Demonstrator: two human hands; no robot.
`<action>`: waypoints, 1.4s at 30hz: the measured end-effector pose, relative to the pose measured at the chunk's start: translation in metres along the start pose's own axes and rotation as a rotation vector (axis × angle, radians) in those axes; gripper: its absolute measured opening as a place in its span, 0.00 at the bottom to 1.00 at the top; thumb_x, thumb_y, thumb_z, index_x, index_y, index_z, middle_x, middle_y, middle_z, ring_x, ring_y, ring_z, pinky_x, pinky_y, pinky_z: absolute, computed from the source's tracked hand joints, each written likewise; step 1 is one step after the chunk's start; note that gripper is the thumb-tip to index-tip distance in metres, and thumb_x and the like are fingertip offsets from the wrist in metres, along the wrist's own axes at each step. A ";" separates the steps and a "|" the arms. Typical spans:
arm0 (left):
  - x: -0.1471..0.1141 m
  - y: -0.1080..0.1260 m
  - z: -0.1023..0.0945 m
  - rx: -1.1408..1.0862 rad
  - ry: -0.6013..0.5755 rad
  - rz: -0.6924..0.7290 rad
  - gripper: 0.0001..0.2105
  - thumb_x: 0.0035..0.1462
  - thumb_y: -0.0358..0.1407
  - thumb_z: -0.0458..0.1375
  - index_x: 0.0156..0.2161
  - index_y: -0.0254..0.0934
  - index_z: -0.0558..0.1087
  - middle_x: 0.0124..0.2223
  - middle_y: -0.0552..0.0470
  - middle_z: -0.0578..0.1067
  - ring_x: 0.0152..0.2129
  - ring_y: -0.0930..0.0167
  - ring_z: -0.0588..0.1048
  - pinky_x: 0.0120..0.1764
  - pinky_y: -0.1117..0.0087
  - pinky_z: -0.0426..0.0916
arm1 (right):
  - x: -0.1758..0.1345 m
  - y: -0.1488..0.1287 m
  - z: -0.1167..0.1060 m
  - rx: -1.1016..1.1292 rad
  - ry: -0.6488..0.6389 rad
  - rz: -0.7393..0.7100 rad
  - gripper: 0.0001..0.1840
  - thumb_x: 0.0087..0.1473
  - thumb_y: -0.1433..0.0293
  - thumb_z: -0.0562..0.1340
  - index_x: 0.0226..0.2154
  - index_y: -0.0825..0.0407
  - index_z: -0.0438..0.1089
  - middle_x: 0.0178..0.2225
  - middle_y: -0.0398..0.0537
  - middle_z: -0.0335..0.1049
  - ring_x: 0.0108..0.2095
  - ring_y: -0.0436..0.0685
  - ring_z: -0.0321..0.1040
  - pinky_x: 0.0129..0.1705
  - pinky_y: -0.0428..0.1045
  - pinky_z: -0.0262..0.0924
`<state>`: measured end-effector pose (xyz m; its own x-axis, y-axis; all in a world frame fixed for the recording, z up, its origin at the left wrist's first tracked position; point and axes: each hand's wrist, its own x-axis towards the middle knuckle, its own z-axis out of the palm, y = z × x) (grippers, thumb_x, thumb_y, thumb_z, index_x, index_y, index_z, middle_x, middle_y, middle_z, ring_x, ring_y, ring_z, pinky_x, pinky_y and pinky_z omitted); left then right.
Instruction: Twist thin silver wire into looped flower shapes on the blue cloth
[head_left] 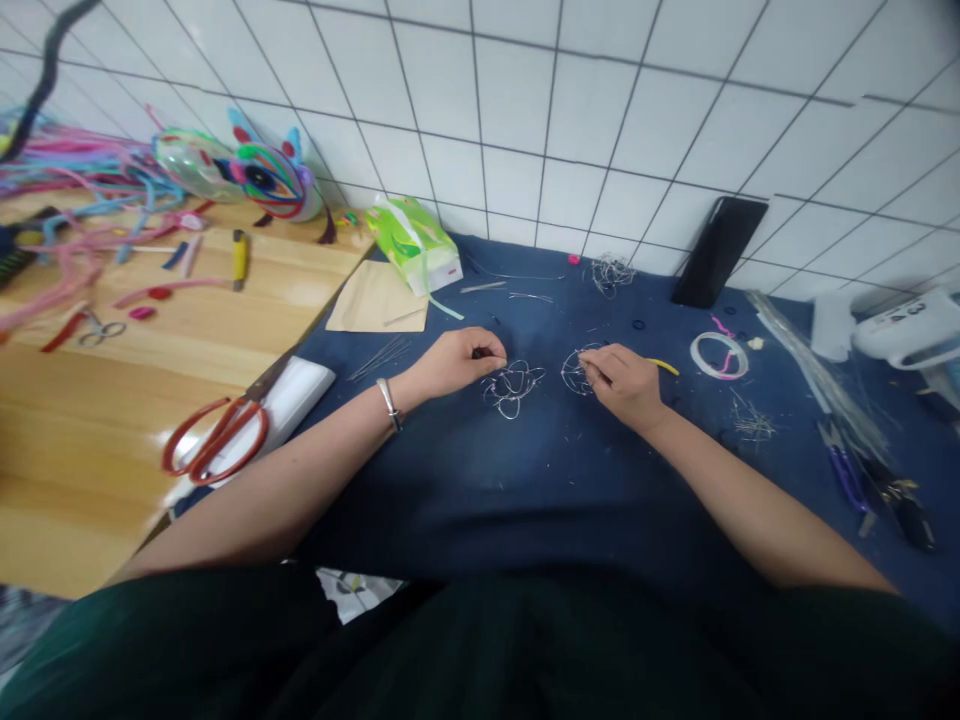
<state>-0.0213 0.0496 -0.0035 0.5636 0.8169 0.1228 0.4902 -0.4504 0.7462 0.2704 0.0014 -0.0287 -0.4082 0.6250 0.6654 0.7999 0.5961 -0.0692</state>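
My left hand (459, 361) is closed, thumb and fingertips pinched together at the upper left edge of a bent wire shape (514, 388). This shape has several thin loops and lies low over the dark blue cloth (480, 500). To the right, my right hand (627, 383) pinches the edge of a second, rounder wire shape (574, 374). The two wire shapes are apart from each other. Behind the right hand a yellow strip (664, 367) sticks out. Some straight wires (381, 357) lie beside my left wrist.
Orange-handled scissors (217, 440) rest on a white packet at left. Behind are a tissue pack (416, 245), a wire tangle (611, 274) and a phone (720, 250) leaning on the tiled wall. At right are a tape ring (699, 345), purple-handled pliers (846, 470) and a glue gun (911, 328).
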 end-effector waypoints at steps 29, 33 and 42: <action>-0.021 -0.001 0.014 0.276 -0.044 0.093 0.10 0.56 0.34 0.58 0.44 0.37 0.73 0.41 0.47 0.74 0.38 0.69 0.73 0.40 0.67 0.70 | -0.003 0.003 0.011 0.126 -0.155 -0.007 0.10 0.54 0.72 0.60 0.39 0.47 0.73 0.34 0.43 0.77 0.34 0.52 0.74 0.34 0.47 0.68; -0.023 0.003 0.017 0.329 -0.041 0.119 0.13 0.56 0.32 0.56 0.47 0.37 0.72 0.44 0.46 0.73 0.40 0.67 0.72 0.42 0.65 0.70 | -0.002 0.003 0.011 0.147 -0.149 0.000 0.10 0.54 0.72 0.61 0.39 0.47 0.73 0.34 0.42 0.77 0.34 0.52 0.74 0.34 0.47 0.68; -0.023 0.008 0.010 0.227 -0.022 0.141 0.06 0.59 0.30 0.52 0.34 0.36 0.72 0.38 0.48 0.72 0.38 0.69 0.71 0.41 0.67 0.68 | -0.003 0.004 0.011 0.168 -0.161 -0.025 0.11 0.54 0.73 0.61 0.40 0.46 0.72 0.34 0.41 0.76 0.34 0.51 0.73 0.34 0.47 0.69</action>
<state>-0.0238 0.0239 -0.0068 0.6502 0.7331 0.1993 0.5409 -0.6310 0.5562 0.2699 0.0077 -0.0390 -0.5025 0.6734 0.5422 0.7100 0.6793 -0.1856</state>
